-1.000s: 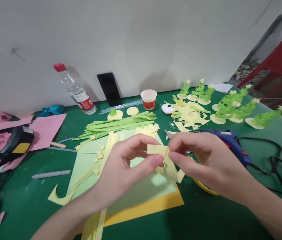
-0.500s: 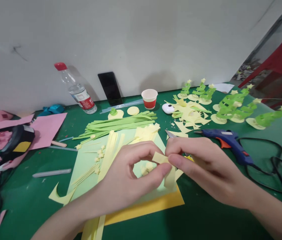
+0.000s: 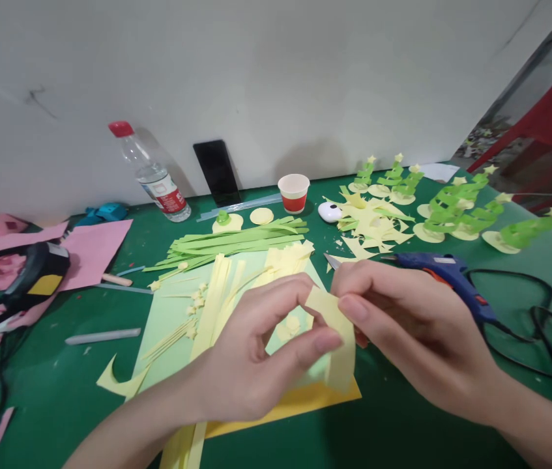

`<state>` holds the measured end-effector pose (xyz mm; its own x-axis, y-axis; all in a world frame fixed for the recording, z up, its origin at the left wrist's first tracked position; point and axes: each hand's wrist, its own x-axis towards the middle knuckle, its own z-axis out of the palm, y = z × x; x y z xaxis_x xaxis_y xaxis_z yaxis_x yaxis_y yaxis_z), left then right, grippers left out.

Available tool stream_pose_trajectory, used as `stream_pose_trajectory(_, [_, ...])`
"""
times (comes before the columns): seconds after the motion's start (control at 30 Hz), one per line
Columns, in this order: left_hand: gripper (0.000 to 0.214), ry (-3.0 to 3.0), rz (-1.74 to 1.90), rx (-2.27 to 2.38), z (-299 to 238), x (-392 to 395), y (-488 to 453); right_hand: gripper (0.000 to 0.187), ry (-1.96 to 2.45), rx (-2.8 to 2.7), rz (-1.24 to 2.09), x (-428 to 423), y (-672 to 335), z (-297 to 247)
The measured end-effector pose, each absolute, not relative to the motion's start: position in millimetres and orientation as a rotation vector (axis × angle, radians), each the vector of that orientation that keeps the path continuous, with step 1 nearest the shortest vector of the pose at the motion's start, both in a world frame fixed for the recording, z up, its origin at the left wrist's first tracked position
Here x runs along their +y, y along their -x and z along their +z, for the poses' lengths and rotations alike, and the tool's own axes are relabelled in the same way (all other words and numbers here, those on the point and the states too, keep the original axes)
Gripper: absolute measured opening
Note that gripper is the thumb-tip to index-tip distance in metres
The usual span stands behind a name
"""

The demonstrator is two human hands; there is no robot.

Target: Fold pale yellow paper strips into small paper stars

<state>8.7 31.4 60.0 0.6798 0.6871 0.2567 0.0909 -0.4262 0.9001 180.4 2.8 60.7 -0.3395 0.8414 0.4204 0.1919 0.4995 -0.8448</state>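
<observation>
Green table (image 3: 60, 397); curved paper strip (image 3: 345, 355) in right hand (image 3: 417, 319)

Nothing legible. Bottle (image 3: 151, 174) by wall (image 3: 256, 71): red-and-white label (image 3: 171, 199), print too small and blurred to read. Blue glue gun (image 3: 451, 270) on desk (image 3: 403, 423): small pale sticker (image 3: 442, 260), text unreadable. Black object (image 3: 36, 264), far left: whitish sticker (image 3: 58, 249), yellow patch (image 3: 45, 285), wording indistinct. Wall: dark scrawl (image 3: 40, 101), undecipherable.
</observation>
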Motion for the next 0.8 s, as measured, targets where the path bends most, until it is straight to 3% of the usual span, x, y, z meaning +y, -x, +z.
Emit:
stream_pose_trajectory(0.33, [0.015,-1.785,0.732,0.546,62,36,-8,0.023,0.859,-1.786,0.923,3,-180,55])
stream_pose_trajectory(0.8, [0.031,-1.790,0.755,0.606,54,36,-7,0.020,0.833,-1.807,0.841,5,-175,49])
